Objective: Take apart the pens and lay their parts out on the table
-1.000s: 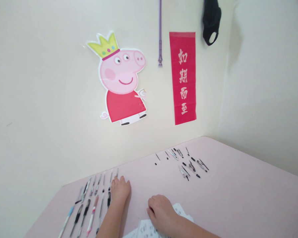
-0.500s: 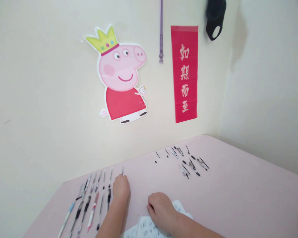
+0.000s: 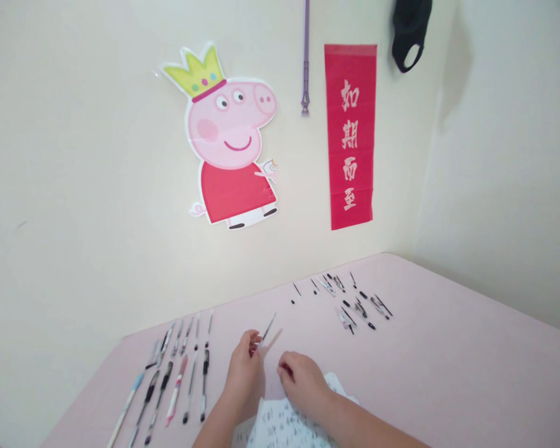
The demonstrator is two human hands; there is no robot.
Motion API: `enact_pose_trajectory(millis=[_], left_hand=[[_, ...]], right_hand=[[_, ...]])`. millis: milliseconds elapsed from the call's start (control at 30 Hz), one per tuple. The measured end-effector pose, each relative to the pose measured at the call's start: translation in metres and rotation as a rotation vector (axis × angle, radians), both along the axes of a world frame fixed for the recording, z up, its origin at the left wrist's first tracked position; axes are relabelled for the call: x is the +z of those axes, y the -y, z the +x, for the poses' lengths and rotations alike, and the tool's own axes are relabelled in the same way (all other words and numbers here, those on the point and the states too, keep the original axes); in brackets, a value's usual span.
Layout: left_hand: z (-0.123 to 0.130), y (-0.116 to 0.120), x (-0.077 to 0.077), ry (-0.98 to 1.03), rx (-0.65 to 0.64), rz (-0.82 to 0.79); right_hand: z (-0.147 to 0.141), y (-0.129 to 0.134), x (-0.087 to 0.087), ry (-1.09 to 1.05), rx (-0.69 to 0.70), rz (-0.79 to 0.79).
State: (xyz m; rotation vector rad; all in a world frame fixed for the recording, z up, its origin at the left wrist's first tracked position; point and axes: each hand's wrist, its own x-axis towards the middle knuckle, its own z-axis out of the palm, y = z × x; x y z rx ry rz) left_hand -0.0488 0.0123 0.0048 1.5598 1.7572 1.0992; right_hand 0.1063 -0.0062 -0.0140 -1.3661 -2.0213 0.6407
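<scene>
My left hand (image 3: 246,361) pinches a thin clear pen (image 3: 269,326) between thumb and fingers. The pen slants up to the right, and its lower end is hidden in my fingers. Just to the right, my right hand (image 3: 302,379) lies with curled fingers at the top edge of the handwritten paper sheets (image 3: 280,423). Nothing shows in that hand. Left of my left hand, several pens lie in two rows, among them a black-gripped pen (image 3: 204,386), a pink pen (image 3: 176,391) and a blue-capped pen (image 3: 126,410).
On the far right part of the pink table (image 3: 438,348) lie several small groups of pen parts, with refills (image 3: 350,316) and black caps (image 3: 371,325). A pale wall with a cartoon pig cutout (image 3: 236,143) and a red banner (image 3: 351,137) rises behind the table.
My left hand has moved right and toward me from the far row of pens, with a pen lifted in it. The right hand stays at the paper.
</scene>
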Motion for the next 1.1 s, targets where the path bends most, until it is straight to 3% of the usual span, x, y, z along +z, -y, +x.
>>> enact_pose_trajectory(millis=[200, 367, 533, 733, 900, 1100], left_hand=[[0.008, 0.018, -0.003, 0.101, -0.157, 0.055], [0.008, 0.023, -0.007, 0.094, -0.223, 0.055], [0.009, 0.026, -0.010, -0.019, -0.274, 0.088], [0.007, 0.027, -0.009, -0.188, -0.260, 0.181], [0.006, 0.027, -0.008, -0.211, -0.198, 0.179], [0.007, 0.029, -0.006, -0.236, -0.218, 0.138]], right_hand=[[0.003, -0.020, -0.011, -0.626, -0.110, -0.204], [0.004, -0.022, -0.007, -0.902, -0.113, -0.340], [0.007, -0.021, -0.001, -0.929, -0.158, -0.336], [0.008, -0.023, -0.006, -0.892, -0.145, -0.332], [0.008, -0.019, -0.004, -0.893, -0.129, -0.426], [0.009, -0.020, -0.003, -0.916, -0.108, -0.406]])
